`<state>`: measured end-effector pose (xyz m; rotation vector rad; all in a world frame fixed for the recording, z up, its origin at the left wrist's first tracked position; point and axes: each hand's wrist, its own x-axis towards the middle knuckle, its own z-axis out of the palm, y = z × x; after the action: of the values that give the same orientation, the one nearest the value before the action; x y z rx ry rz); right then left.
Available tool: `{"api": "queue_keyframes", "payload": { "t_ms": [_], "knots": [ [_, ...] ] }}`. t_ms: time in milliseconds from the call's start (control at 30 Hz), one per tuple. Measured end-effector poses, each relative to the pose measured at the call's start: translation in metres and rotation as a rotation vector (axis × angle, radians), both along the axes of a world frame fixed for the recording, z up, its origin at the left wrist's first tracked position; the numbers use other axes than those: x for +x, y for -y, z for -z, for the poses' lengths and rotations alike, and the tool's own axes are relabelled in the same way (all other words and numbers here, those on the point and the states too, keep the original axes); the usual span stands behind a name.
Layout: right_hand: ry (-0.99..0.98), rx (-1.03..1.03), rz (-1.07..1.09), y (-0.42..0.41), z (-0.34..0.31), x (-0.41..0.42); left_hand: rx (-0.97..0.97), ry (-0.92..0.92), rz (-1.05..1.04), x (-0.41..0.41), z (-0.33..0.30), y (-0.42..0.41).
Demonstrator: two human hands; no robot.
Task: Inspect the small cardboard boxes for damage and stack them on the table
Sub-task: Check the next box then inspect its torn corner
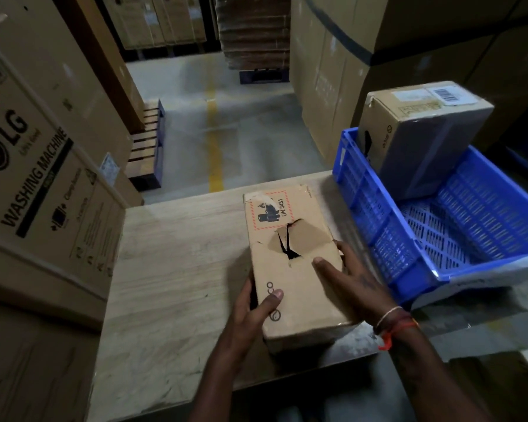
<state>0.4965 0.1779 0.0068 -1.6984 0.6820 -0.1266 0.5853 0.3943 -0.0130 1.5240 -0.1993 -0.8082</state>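
A small cardboard box (pixel 293 263) lies on the wooden table (pixel 177 269), its top face torn open near a red-bordered UN 3481 label. My left hand (pixel 250 309) grips its near left edge, thumb on top. My right hand (pixel 351 278) holds its right side, thumb on the top face and fingers round the far right edge. A second small cardboard box (pixel 421 135) with a barcode label stands tilted in the far end of a blue plastic crate (pixel 409 245) at the right.
A large LG washing machine carton (pixel 37 184) stands at the table's left edge. Tall cartons (pixel 333 71) rise behind the crate. Beyond the table is a concrete aisle with a yellow line (pixel 214 141) and a wooden pallet (pixel 147 147).
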Motion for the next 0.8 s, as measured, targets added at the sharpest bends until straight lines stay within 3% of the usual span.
{"api": "queue_keyframes", "payload": {
  "t_ms": [100, 433, 800],
  "knots": [
    [0.004, 0.118, 0.082, 0.000, -0.004, 0.013, 0.020, 0.009, 0.089, 0.023, -0.012, -0.006],
    [0.070, 0.265, 0.112, -0.019, -0.015, 0.039, 0.227, 0.048, 0.044, 0.076, -0.047, 0.032],
    [0.315, 0.300, 0.265, -0.009, -0.075, 0.018, 0.161, 0.508, 0.335, 0.120, -0.143, 0.076]
  ]
}}
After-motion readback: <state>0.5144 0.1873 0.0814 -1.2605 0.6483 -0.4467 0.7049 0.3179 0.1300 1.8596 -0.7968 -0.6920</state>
